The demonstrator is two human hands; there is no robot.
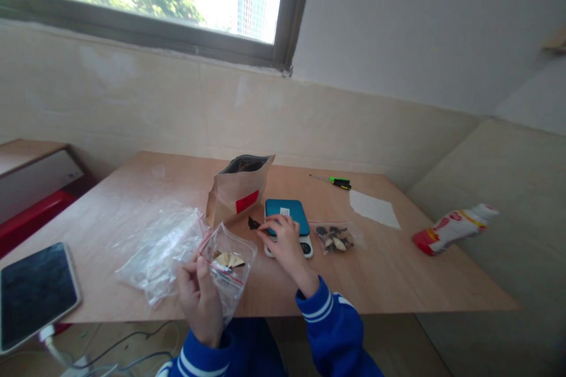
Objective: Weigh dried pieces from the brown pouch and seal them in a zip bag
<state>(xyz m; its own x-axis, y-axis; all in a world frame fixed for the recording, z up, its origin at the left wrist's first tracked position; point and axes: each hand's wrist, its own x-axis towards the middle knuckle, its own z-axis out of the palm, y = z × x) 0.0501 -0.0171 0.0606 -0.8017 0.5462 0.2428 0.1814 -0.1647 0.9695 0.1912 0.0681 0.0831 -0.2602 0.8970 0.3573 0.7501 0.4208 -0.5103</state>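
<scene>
With our left hand [200,297] pinching the open zip bag [230,265] near the bench's [398,271] front edge and our right hand [283,241] fingers spread on the scale [287,215], a tilt could spill its pieces.

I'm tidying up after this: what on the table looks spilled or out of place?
One dark piece lies loose on the wooden table, between the brown paper pouch and the small scale, outside any bag. A red-and-white bottle also lies tipped on its side at the table's right edge.
</scene>
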